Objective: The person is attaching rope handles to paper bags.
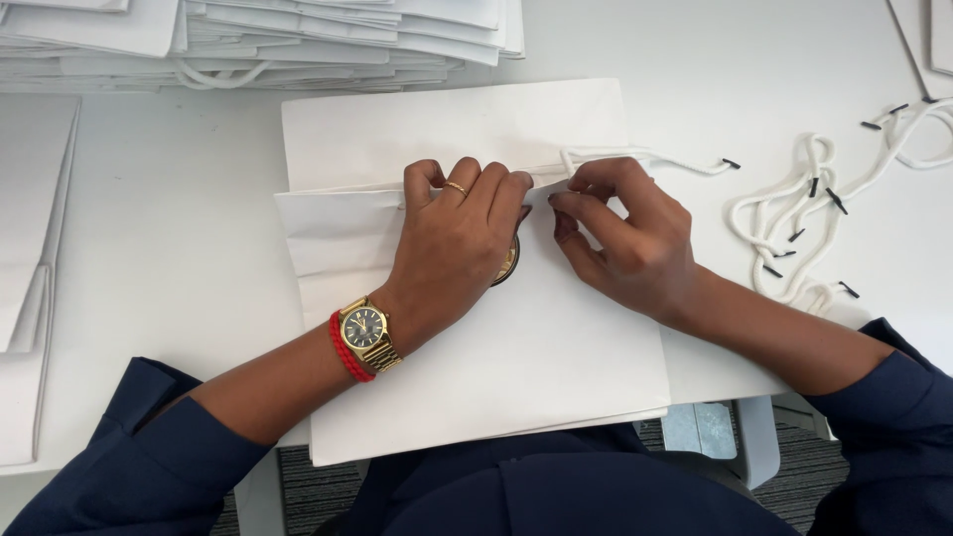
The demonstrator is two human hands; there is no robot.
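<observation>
a flat white paper bag (556,347) lies on the white counter (169,238) right in front of the person, its top edge turned away from them and resting over a second flat white paper bag (437,124) beneath it. the left hand (457,243), with a gold ring and a gold wristwatch (369,333) next to a red braided bracelet (346,349) at the wrist, presses down on the upper edge of the top bag, fingers curled over the fold and gripping nothing loose. the right hand (620,233) sits just beside it, thumb and forefinger pinched narrow on a white cord handle with a black tip (645,156) that runs off to the right along the bag's top edge. a small dark round object (508,264) peeks out from under the left hand; what it is cannot be told. a loose tangle of white cords with black tips (804,218) lies on the counter to the right, well apart from the hands. a stack of flat white paper bags (258,40) sits along the far edge.
</observation>
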